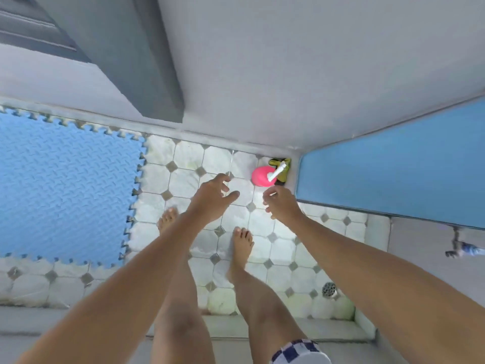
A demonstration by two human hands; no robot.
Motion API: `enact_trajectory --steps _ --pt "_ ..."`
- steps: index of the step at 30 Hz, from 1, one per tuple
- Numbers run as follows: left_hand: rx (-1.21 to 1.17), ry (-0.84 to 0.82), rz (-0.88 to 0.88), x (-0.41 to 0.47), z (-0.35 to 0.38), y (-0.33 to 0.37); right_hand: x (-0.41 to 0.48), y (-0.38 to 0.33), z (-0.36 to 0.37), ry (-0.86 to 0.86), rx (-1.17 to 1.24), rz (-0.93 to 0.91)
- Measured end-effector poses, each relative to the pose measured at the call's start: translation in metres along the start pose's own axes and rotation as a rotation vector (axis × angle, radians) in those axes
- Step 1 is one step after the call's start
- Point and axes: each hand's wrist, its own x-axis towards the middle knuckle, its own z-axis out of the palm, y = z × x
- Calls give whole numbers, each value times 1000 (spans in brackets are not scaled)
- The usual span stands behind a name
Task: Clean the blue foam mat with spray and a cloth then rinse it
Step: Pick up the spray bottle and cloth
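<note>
A blue foam mat (65, 185) with jigsaw edges lies flat on the tiled floor at the left. In the far corner stands a pink spray bottle (262, 176) with a white nozzle, and a yellow-green cloth (284, 166) lies bunched behind it. My left hand (214, 198) hangs over the tiles with fingers spread, holding nothing. My right hand (280, 203) hovers just in front of the pink bottle, fingers loosely curled and empty, not touching it.
My bare feet (242, 245) stand on the white octagon tiles. A blue panel (406, 164) leans along the right wall. A floor drain (329, 289) sits at the right. A grey door (126, 56) and a low step (78, 319) border the tiled area.
</note>
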Motion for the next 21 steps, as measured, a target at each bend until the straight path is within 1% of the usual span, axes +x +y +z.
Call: enact_trajectory --steps 2,6,9,12,16,18,21 --pt "54 -31 -5 11 20 13 13 23 -17 34 125 87" --pt "191 -92 11 39 47 24 53 63 -36 84 299 181" --pt "270 -99 27 79 73 26 104 89 -37 72 385 231" --pt "362 -84 41 134 115 24 164 112 -30 140 245 210" --pt "474 -117 80 206 181 17 234 133 -19 184 -124 46" --pt "528 -113 83 237 209 10 270 146 -14 205 -271 -20" --pt "582 -65 87 278 236 -3 317 153 -8 234 -345 -135"
